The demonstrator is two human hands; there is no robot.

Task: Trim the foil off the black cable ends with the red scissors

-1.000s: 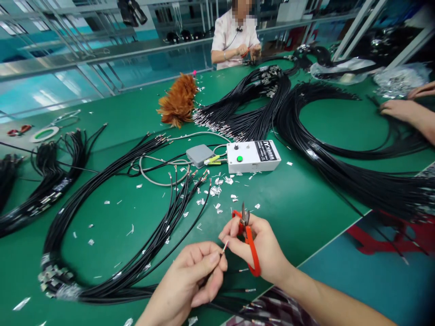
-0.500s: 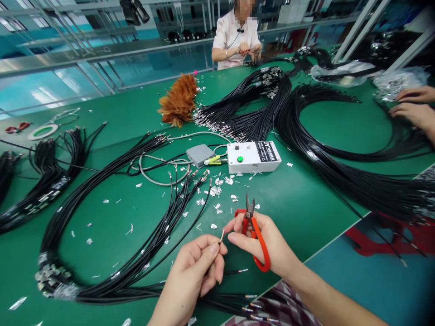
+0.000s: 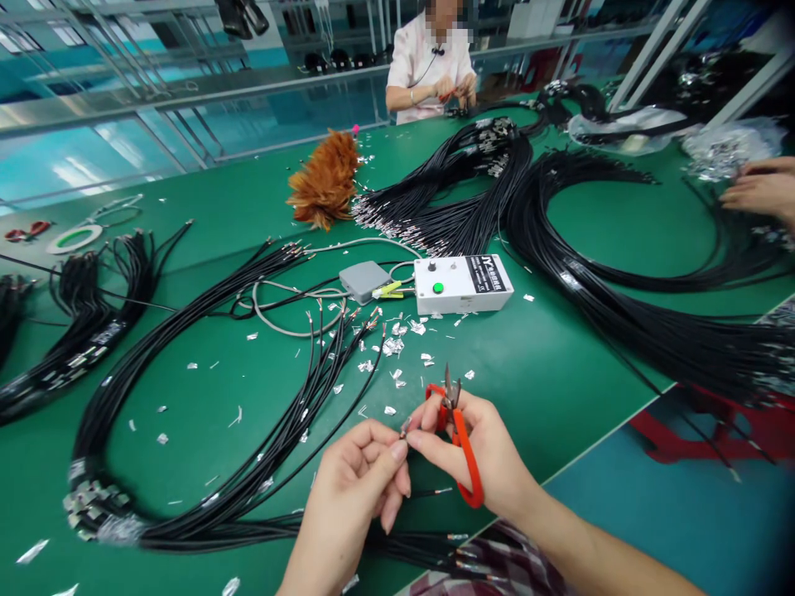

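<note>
Left hand (image 3: 357, 488) low at the near edge of the green worktop (image 3: 559, 364), fingers (image 3: 397, 451) pinched shut on the bared tip of a thin black cable (image 3: 405, 428). Right hand (image 3: 481, 451) just beside it, thumb and forefinger meeting the same cable tip, the remaining fingers curled around red-handled metal snips (image 3: 460, 439) (blades pointing up and away, apparently closed). Under and left of both hands, a looped bundle of black cables (image 3: 204, 497) with stripped ends fanned out on the worktop. Scattered silver foil scraps (image 3: 394, 348) just beyond the hands. Farther back, a white control box with a green button (image 3: 463, 284), a grey pedal (image 3: 363, 281) beside it, an orange-brown feather duster (image 3: 326, 182). Across the worktop, a seated person in a pale shirt (image 3: 428, 62); another person's hand (image 3: 761, 189) at the right edge.
</note>
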